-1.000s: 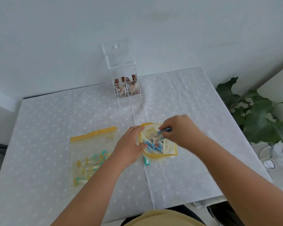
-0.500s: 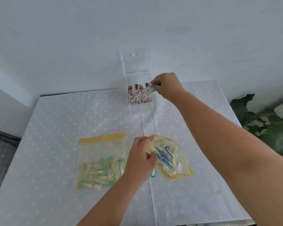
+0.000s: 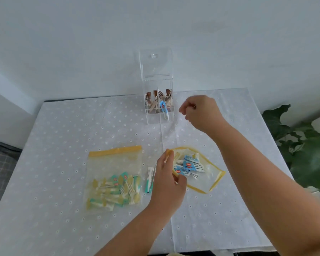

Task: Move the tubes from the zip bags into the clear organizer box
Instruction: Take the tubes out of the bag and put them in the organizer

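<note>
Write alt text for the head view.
A blue-and-white tube stands in the clear acrylic organizer box; the empty right hand hovers beside it. The left hand holds open a yellow-edged zip bag of blue tubes.

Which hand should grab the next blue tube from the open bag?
Right hand: it looks empty, free beside the organizer box. Left hand holds the open bag of blue tubes.

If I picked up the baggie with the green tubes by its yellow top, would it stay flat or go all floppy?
Probably floppy. The zip bag is thin clear plastic lying limp on the tablecloth, so it would likely sag. The green tubes sit loose in a heap near the bottom, so they would probably slide down and bunch up. It looks light, since the tubes are small.
</note>
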Demonstrator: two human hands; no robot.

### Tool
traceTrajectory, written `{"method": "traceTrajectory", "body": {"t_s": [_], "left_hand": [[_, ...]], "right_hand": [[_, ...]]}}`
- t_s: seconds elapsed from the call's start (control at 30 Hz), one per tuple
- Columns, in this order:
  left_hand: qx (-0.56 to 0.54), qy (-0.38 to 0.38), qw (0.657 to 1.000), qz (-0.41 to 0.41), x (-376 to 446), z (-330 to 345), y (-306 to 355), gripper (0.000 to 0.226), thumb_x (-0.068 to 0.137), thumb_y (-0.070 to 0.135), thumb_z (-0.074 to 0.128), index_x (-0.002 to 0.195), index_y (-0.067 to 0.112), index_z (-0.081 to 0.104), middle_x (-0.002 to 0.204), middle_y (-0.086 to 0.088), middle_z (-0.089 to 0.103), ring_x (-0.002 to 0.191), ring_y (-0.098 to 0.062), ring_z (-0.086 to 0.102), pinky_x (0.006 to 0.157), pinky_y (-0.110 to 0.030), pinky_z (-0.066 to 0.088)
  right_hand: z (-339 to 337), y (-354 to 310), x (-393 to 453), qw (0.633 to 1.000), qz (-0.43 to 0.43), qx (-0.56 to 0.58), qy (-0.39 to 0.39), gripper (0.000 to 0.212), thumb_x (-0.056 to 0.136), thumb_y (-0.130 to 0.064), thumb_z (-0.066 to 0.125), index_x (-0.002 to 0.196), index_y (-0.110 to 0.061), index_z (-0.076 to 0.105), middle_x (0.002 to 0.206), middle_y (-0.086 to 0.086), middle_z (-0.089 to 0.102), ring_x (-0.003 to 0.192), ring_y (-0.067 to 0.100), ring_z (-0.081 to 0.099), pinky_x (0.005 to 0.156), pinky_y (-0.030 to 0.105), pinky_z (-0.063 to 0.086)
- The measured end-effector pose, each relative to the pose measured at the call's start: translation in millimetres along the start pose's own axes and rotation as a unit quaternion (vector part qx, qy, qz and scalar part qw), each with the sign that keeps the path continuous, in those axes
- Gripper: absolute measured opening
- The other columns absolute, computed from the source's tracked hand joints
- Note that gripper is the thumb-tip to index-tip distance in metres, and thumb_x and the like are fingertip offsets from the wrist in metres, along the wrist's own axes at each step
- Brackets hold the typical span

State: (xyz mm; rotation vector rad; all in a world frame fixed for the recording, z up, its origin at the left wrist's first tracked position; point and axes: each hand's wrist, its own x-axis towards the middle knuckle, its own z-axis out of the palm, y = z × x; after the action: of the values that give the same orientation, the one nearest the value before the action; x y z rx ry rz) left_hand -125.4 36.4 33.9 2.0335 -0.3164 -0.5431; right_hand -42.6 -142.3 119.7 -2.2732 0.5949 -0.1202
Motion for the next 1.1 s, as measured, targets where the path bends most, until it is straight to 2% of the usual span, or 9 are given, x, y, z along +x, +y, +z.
{"method": "traceTrajectory", "body": {"t_s": [0.1,0.2,0.27,0.43,0.63,0.77,0.9,1.0,1.1], "left_hand": [[0.015,-0.048,0.999,0.009,4.3,-3.6,2.1,0.071,0.087,0.005,0.052,0.149,0.025,0.026,0.153,0.015,0.022,0.114,-0.014,0.056,0.088,-0.018,0.050],[0.047,-0.080,0.995,0.028,7.5,-9.7,1.6,0.072,0.085,0.006,0.053,0.149,0.028,0.027,0.154,0.021,0.020,0.070,0.001,0.057,0.072,-0.010,0.044],[0.073,-0.095,0.992,0.041,9.0,-12.0,0.4,0.075,0.083,0.006,0.054,0.148,0.031,0.027,0.154,0.025,0.019,0.061,0.007,0.053,0.073,-0.014,0.044],[0.103,-0.137,0.984,0.048,6.2,-8.8,3.0,0.076,0.083,0.009,0.055,0.148,0.036,0.025,0.153,0.031,0.016,0.058,-0.006,0.056,0.074,-0.027,0.053],[0.116,-0.135,0.983,0.047,9.4,-9.0,-1.8,0.076,0.083,0.010,0.056,0.147,0.036,0.025,0.153,0.029,0.018,0.058,-0.005,0.054,0.072,-0.020,0.047],[0.130,-0.144,0.980,0.041,7.0,-9.8,-2.7,0.077,0.083,0.012,0.055,0.148,0.036,0.022,0.154,0.029,0.014,0.062,-0.015,0.058,0.076,-0.031,0.053],[0.130,-0.146,0.980,0.039,5.5,-8.7,-4.9,0.078,0.082,0.013,0.055,0.148,0.038,0.020,0.154,0.030,0.012,0.063,-0.009,0.057,0.079,-0.031,0.052],[0.139,-0.147,0.979,0.033,4.6,-8.1,-6.5,0.078,0.084,0.014,0.055,0.149,0.037,0.019,0.155,0.029,0.011,0.064,-0.010,0.056,0.079,-0.029,0.052],[0.143,-0.147,0.978,0.028,5.0,-6.9,-7.8,0.077,0.085,0.015,0.056,0.149,0.035,0.019,0.155,0.029,0.010,0.064,-0.016,0.057,0.077,-0.029,0.052]], "right_hand": [[1.2,9.5,-64.0,0.987,0.062,-0.014,-0.149,0.039,0.082,0.002,0.042,0.071,-0.018,0.072,0.075,0.003,0.071,0.077,0.021,0.070,0.065,0.027,0.056],[32.4,40.5,-87.4,0.937,0.069,-0.196,-0.280,0.035,0.090,-0.006,0.045,0.109,-0.016,0.072,0.107,0.004,0.069,0.096,0.021,0.066,0.078,0.027,0.051],[49.2,59.5,-85.2,0.896,0.055,-0.307,-0.315,0.037,0.092,-0.009,0.048,0.126,-0.016,0.061,0.116,0.006,0.064,0.101,0.023,0.063,0.076,0.026,0.048],[75.2,90.8,-67.7,0.897,0.092,-0.314,-0.296,0.030,0.089,-0.020,0.058,0.119,-0.016,0.060,0.099,0.002,0.066,0.077,0.018,0.057,0.066,0.027,0.046],[84.9,104.6,-76.2,0.910,0.127,-0.246,-0.308,0.054,0.092,-0.021,0.058,0.140,-0.016,0.036,0.126,0.010,0.058,0.099,0.027,0.058,0.077,0.033,0.045],[89.6,109.0,-79.2,0.918,0.134,-0.219,-0.303,0.040,0.097,-0.012,0.046,0.136,-0.016,0.036,0.113,0.006,0.051,0.085,0.019,0.043,0.054,0.019,0.027],[89.0,114.0,-79.5,0.917,0.129,-0.197,-0.321,0.035,0.096,-0.012,0.043,0.130,-0.019,0.038,0.104,0.003,0.049,0.070,0.013,0.042,0.057,0.022,0.033],[92.8,116.3,-75.8,0.916,0.117,-0.198,-0.327,0.041,0.095,-0.010,0.047,0.135,-0.014,0.040,0.119,0.012,0.053,0.086,0.017,0.042,0.073,0.024,0.035],[91.6,112.1,-75.4,0.915,0.113,-0.223,-0.317,0.033,0.098,-0.010,0.045,0.131,-0.008,0.047,0.104,0.007,0.048,0.084,0.016,0.043,0.073,0.023,0.034]]}}
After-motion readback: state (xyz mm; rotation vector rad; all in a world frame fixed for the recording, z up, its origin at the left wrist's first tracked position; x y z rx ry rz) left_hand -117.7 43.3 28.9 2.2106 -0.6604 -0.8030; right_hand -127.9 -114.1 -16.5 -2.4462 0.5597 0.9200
